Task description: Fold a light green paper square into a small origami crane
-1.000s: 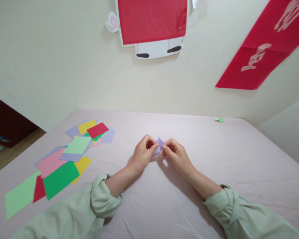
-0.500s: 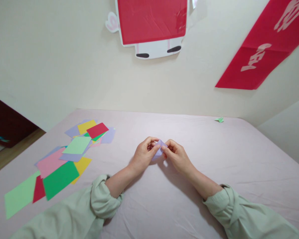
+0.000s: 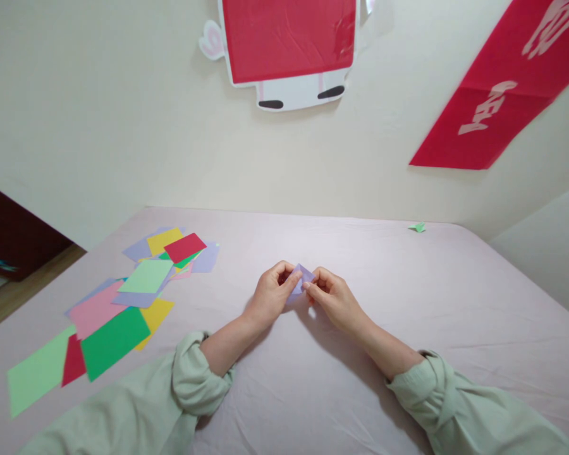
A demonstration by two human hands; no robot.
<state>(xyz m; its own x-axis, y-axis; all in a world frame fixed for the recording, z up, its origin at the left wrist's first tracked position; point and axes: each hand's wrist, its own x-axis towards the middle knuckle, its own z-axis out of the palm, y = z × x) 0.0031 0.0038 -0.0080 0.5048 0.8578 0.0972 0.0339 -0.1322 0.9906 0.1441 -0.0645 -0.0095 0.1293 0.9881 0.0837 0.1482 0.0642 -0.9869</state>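
Between my hands, a little above the pale pink cloth, is a small folded piece of purple paper (image 3: 303,273). My left hand (image 3: 275,287) pinches its left side, thumb on the near face and fingers behind. My right hand (image 3: 332,292) grips the right edge between thumb and curled fingers. A point of the paper sticks up past the fingertips, and its lower part shows beneath the left thumb. Some of the folds are hidden by the fingers.
Loose coloured paper sheets (image 3: 116,335) lie overlapping on the left of the cloth-covered table (image 3: 455,316). A small folded green paper piece (image 3: 418,227) rests at the far right edge. Behind the table rises a wall (image 3: 123,126) with red decorations (image 3: 474,120).
The right thumb and fingers have shifted slightly left and down on the purple paper. Its upper point now leans a little left and shows more of its face.
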